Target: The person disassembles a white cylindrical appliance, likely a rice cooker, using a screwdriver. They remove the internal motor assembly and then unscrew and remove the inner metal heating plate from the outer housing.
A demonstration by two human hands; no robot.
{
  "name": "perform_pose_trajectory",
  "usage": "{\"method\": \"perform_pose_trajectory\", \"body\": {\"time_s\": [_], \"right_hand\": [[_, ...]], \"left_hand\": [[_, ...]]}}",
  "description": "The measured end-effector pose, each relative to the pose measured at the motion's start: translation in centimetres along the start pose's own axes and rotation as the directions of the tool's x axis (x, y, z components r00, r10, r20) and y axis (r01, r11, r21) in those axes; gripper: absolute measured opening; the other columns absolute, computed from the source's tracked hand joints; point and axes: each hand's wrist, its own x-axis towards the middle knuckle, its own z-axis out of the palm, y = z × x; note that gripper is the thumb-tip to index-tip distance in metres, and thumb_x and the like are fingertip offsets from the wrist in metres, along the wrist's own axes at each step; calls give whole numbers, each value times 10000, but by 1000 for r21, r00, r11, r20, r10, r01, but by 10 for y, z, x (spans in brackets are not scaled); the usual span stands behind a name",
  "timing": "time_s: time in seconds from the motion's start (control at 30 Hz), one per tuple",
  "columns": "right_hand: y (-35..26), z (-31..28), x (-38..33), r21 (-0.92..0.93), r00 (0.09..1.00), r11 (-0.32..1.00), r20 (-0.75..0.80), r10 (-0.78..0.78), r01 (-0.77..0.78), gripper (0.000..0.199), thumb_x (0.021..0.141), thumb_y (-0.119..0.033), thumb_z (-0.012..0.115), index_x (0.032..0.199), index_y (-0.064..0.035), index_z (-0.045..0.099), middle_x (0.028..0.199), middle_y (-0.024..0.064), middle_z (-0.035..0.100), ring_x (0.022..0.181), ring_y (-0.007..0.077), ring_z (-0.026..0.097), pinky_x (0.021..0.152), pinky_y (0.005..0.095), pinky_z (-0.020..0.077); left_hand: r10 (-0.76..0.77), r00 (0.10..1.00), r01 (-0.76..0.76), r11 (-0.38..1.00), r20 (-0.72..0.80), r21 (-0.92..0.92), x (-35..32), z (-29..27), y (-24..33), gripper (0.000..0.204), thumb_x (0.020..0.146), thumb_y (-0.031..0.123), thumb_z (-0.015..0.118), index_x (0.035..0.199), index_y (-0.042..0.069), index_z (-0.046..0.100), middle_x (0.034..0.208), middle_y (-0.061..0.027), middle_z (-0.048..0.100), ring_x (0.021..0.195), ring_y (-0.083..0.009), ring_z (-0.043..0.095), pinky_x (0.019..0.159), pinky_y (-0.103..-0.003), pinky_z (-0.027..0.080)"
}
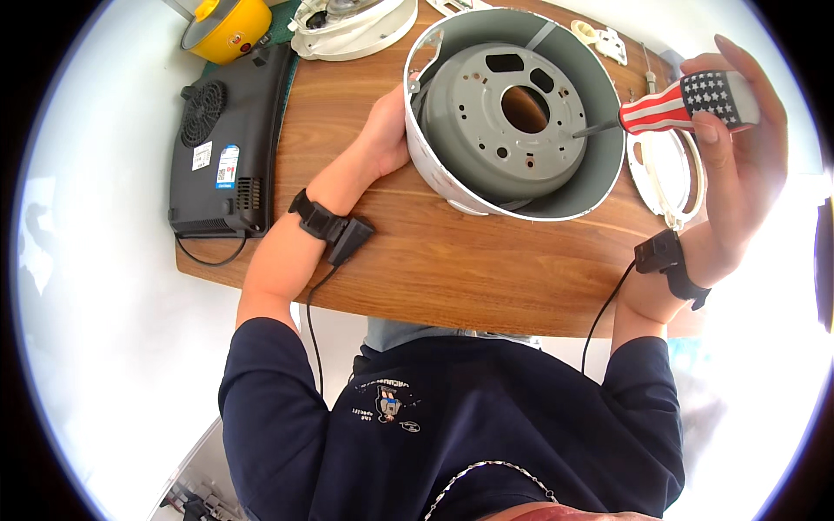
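A round white housing (439, 174) with a grey inner wall sits tilted on the wooden table. Inside it is a grey metal pan (473, 130) with a large central hole and several small holes. My left hand (388, 135) holds the housing at its left side, the fingers mostly hidden by the wall. In my right hand (751, 174) is a screwdriver (656, 111) with a red-and-white striped, star-patterned handle. The fingers and thumb close round the handle's end. Its shaft points left into the housing, the tip at the pan's right edge; contact cannot be told.
A black appliance base (230, 130) with a fan grille and cord lies at the left. Behind it stands a yellow pot (228, 30). White round parts (369, 30) lie at the back, a white ring part (647, 174) right of the housing. Black cords run from both wrist straps.
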Motion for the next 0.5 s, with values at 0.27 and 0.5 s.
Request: {"method": "perform_pose_trajectory", "body": {"time_s": [0.27,0.5], "right_hand": [[-6,3,12,-30,1000,999,-5,11,-11,797,1006,-511,548,1490,104,395,1336,281,616,1131,298,683,933,344,558],[7,-7,-9,-294,994,955,-107,-2,-30,771,992,-540,575,1453,69,473,1182,205,664,1019,248,693,881,335,557]], "left_hand": [[-20,1000,20,1000,-19,-15,-2,1,0,428,1099,387,442,1295,45,609,1243,-78,677,1103,-200,651,970,-388,540],[-50,995,48,999,-81,-26,-5,12,4,418,1115,368,415,1302,46,606,1217,-77,684,1066,-191,662,934,-376,566]]}}
